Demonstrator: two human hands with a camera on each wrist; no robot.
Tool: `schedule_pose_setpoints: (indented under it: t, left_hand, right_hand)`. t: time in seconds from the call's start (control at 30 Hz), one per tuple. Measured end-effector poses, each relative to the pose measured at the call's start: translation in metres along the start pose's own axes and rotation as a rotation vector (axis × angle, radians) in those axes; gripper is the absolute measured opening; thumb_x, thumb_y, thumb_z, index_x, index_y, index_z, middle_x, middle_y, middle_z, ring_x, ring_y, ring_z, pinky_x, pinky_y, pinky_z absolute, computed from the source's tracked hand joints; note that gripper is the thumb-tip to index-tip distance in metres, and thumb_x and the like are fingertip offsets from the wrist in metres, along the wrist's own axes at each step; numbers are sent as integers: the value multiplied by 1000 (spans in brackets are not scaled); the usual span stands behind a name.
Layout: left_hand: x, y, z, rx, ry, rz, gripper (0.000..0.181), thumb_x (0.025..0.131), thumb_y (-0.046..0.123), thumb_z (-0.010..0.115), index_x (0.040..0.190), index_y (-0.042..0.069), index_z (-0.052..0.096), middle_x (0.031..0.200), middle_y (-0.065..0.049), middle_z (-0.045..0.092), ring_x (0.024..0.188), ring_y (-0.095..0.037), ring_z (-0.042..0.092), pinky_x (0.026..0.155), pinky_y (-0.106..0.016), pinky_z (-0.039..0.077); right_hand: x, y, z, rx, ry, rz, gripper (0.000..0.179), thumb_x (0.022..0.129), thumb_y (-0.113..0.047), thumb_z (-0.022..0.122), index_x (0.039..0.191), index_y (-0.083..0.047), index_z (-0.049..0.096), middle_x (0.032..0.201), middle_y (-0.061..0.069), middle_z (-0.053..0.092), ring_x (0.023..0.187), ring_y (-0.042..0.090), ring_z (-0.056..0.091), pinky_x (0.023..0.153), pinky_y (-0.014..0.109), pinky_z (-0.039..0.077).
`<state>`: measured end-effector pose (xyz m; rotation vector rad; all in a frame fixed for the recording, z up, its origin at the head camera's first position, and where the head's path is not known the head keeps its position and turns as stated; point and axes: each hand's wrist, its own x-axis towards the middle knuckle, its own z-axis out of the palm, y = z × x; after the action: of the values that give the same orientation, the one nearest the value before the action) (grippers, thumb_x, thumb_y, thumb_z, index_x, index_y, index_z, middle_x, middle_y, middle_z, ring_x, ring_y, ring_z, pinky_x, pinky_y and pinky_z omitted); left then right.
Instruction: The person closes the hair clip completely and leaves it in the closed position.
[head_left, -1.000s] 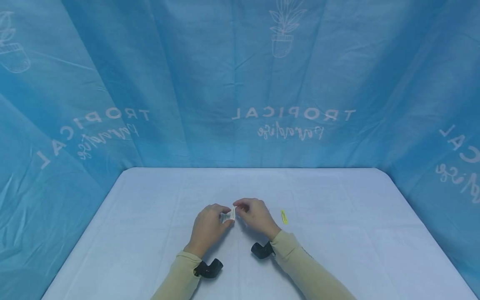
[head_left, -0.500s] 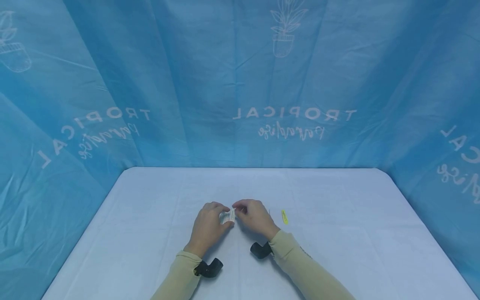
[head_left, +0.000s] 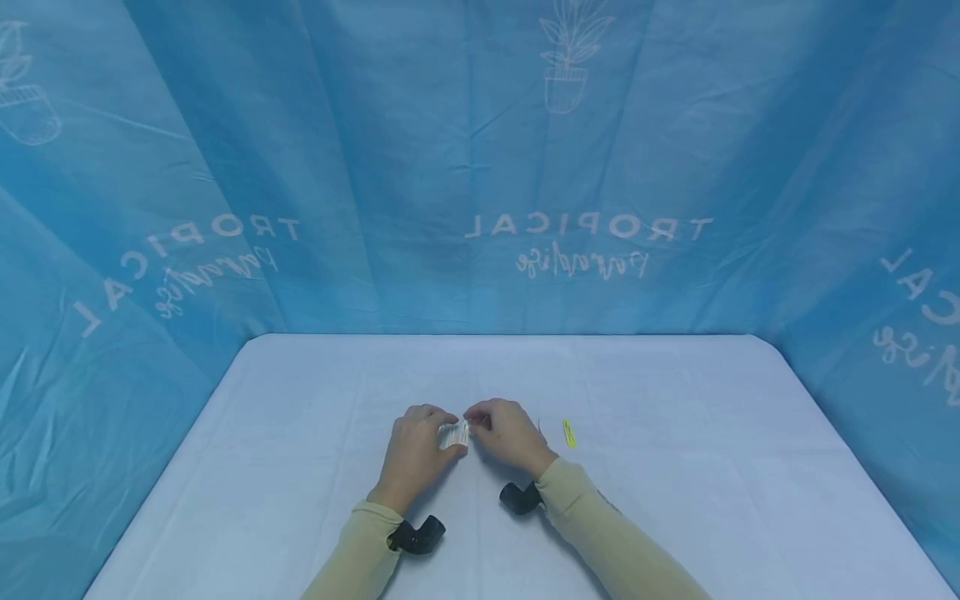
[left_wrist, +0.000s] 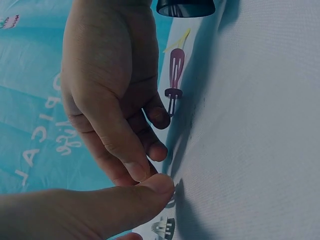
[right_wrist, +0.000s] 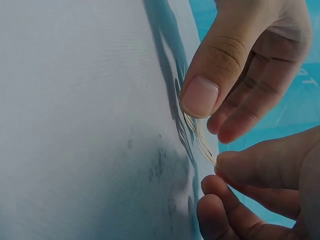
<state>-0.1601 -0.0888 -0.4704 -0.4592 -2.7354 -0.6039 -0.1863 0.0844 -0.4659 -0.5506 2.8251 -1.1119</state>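
Note:
In the head view my left hand holds a small whitish piece with dark lines between thumb and fingers. My right hand pinches at its right edge. From the right wrist view, pale, thin curved strips run from under the left thumb to the right hand's fingertips. Their exact kind cannot be told. A slotted, pronged purple piece lies beyond the right hand in the left wrist view, with a small grey-white pronged piece by the left thumb.
A yellow strip with dark marks lies right of the right hand on the white-covered table. Between it and the hand shows a thin dark line. Blue printed curtains stand behind and at both sides.
Both hands have shifted very slightly left. The lined piece between them now shows more of its face, and the thin dark line right of the right hand is more exposed.

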Motion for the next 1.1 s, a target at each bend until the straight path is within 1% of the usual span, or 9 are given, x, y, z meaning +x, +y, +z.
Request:
schedule_pose_setpoints:
  t: [0.13,0.37,0.53,0.73,1.1]
  left_hand:
    - [0,0,0,-3,-3,-7,43,70,29,92,103,7,76,103,-9,71,98,-29,64,87,-47,49]
    - [0,-1,0,3,-21,-21,43,71,30,92,105,7,76,104,-10,70,101,-29,63,89,-48,48]
    - [0,-1,1,5,-19,-12,43,71,29,92,104,7,76,103,-10,70,100,-29,63,87,-48,48]
    - [-1,-2,1,0,-13,-3,44,70,29,93,104,6,76,102,-11,70,99,-30,63,86,-49,49]
    - [-1,-2,1,-12,-32,-35,46,71,30,92,106,7,75,105,-11,70,102,-31,62,88,-49,47]
  right_hand:
    - [1,0,1,-16,-9,12,20,94,-11,66,112,-8,74,93,0,69,83,12,62,76,32,52]
    - [2,-2,1,-9,-16,26,21,94,-12,66,113,-8,74,96,1,70,85,13,63,77,33,53]
    - [2,-2,1,-21,-24,25,21,94,-11,66,112,-8,74,97,2,70,86,15,64,78,34,53]
    - [2,-1,2,-21,-33,29,21,94,-10,66,113,-6,74,99,3,71,90,17,65,81,36,54]
    - [4,-1,3,-40,-50,48,21,94,-12,66,114,-7,73,102,4,71,98,20,66,89,40,53]
